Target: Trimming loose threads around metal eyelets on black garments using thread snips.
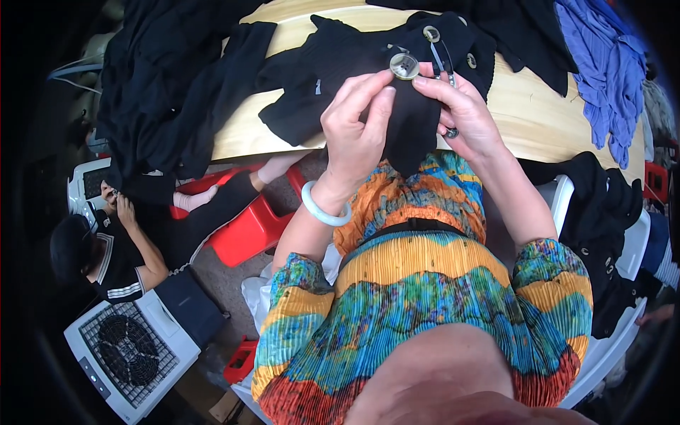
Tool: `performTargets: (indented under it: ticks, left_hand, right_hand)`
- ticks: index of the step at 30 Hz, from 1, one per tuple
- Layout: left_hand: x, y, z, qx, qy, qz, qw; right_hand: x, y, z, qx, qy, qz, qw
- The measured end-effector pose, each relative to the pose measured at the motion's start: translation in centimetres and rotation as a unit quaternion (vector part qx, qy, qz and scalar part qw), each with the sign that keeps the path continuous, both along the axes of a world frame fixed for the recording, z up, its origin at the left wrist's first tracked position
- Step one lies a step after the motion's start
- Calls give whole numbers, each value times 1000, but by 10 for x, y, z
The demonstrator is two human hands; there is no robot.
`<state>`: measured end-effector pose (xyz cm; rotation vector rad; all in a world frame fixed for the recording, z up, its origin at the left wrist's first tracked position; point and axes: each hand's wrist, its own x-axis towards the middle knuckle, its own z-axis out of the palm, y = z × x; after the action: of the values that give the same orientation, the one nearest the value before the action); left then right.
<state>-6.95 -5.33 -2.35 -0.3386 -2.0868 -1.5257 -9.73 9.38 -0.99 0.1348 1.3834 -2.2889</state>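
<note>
light-wood table (524, 106) under the work. black garment (347, 57) spread on it, part hanging over the near edge. blue-violet cloth (598, 78) draped at the table's right end. left hand (354, 120) pinched on the button's left edge. right hand (464, 106) wrapped around the snips (450, 60), thumb at the button's right edge. round button (404, 66) between both hands, over the garment; can't tell if attached.
</note>
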Motion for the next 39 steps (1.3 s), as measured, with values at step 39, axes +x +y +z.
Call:
performTargets:
  ticks: [39]
  left_hand:
    - [6,4,-6,215,-158,-51,962]
  right_hand:
    - [-3,4,-14,51,14,-15,998]
